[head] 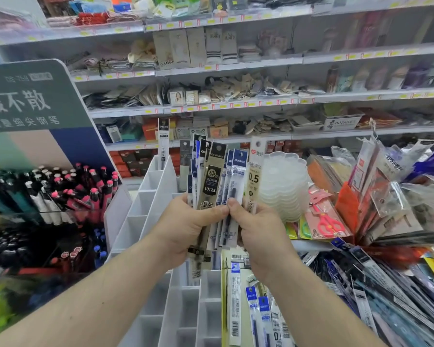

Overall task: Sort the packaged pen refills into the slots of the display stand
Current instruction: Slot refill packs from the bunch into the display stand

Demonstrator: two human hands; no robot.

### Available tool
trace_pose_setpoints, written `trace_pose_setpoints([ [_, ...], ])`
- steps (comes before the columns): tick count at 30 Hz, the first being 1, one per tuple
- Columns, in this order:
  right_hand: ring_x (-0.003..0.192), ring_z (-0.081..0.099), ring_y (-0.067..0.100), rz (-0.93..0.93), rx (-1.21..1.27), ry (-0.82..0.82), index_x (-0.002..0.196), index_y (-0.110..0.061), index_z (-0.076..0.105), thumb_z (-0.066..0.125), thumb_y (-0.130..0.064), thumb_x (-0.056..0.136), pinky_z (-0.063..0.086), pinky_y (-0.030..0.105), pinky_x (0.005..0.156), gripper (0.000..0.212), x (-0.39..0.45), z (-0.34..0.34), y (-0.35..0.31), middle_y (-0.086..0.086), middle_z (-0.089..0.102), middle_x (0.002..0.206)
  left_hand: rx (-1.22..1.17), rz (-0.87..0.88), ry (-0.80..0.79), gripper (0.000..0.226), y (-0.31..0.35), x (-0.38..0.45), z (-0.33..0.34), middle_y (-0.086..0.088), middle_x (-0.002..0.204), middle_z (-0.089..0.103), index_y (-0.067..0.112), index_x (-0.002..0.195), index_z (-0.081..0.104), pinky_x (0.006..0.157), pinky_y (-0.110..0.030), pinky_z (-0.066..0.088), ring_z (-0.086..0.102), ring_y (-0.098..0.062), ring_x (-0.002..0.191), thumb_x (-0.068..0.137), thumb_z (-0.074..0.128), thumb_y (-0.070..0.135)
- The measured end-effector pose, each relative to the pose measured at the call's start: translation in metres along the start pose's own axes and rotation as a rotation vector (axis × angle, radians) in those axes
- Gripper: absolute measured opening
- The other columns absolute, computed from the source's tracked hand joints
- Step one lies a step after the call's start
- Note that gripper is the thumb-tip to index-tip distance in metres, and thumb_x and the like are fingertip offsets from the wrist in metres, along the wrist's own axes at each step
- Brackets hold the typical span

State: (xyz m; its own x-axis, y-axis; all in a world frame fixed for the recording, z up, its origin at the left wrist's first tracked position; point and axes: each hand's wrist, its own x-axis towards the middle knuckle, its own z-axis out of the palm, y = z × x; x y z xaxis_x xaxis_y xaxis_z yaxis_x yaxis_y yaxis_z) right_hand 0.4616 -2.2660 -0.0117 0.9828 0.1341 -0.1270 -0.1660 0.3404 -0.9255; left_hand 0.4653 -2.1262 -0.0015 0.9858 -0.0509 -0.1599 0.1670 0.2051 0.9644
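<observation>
A fanned bundle of packaged pen refills (212,176) is held upright at the centre of the head view, above the white display stand (148,196) with its rows of slots. My left hand (188,229) grips the bundle from the left, thumb across a gold pack marked 10125 and 0.35. My right hand (258,234) pinches a blue-topped refill pack at the bundle's right side. One refill pack (163,139) stands alone in a far slot of the stand. More refill packs (256,314) lie in the slots near the bottom right.
A loose heap of packaged refills and stationery (376,284) fills the right. A stack of clear plastic palettes (283,186) and pink scissors (328,221) lie behind my right hand. Pens in a clear holder (60,194) stand at the left, under a green sign. Stocked shelves run behind.
</observation>
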Motion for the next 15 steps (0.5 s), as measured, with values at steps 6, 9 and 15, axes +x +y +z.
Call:
trace_pose_setpoints([
  [6, 0.045, 0.037, 0.009, 0.058, -0.21, -0.1, 0.079, -0.011, 0.068, 0.07, -0.013, 0.092, 0.03, 0.017, 0.039, 0.013, 0.01, -0.021, -0.014, 0.005, 0.049, 0.061, 0.115, 0.023, -0.044, 0.047, 0.004, 0.001, -0.003, -0.021, 0.099, 0.076, -0.001, 0.108, 0.07, 0.069, -0.038, 0.061, 0.075, -0.033, 0.089, 0.064, 0.084, 0.001],
  [9, 0.045, 0.03, 0.011, 0.08, -0.245, -0.128, 0.076, -0.013, 0.065, 0.071, -0.015, 0.091, 0.024, 0.021, 0.041, 0.016, 0.018, -0.026, -0.021, 0.0, 0.044, 0.055, 0.154, -0.011, -0.027, 0.04, 0.003, 0.001, -0.003, -0.02, 0.099, 0.076, 0.0, 0.112, 0.068, 0.069, -0.04, 0.061, 0.075, -0.035, 0.089, 0.074, 0.077, -0.006],
  [15, 0.041, 0.033, 0.009, 0.058, -0.18, -0.142, 0.075, -0.012, 0.06, 0.067, -0.018, 0.093, 0.026, 0.02, 0.04, 0.021, 0.041, -0.028, -0.027, -0.002, 0.046, 0.054, 0.146, -0.035, 0.049, 0.036, 0.005, 0.002, -0.003, -0.01, 0.089, 0.078, 0.006, 0.103, 0.068, 0.062, -0.033, 0.06, 0.076, -0.024, 0.079, 0.069, 0.082, 0.007],
])
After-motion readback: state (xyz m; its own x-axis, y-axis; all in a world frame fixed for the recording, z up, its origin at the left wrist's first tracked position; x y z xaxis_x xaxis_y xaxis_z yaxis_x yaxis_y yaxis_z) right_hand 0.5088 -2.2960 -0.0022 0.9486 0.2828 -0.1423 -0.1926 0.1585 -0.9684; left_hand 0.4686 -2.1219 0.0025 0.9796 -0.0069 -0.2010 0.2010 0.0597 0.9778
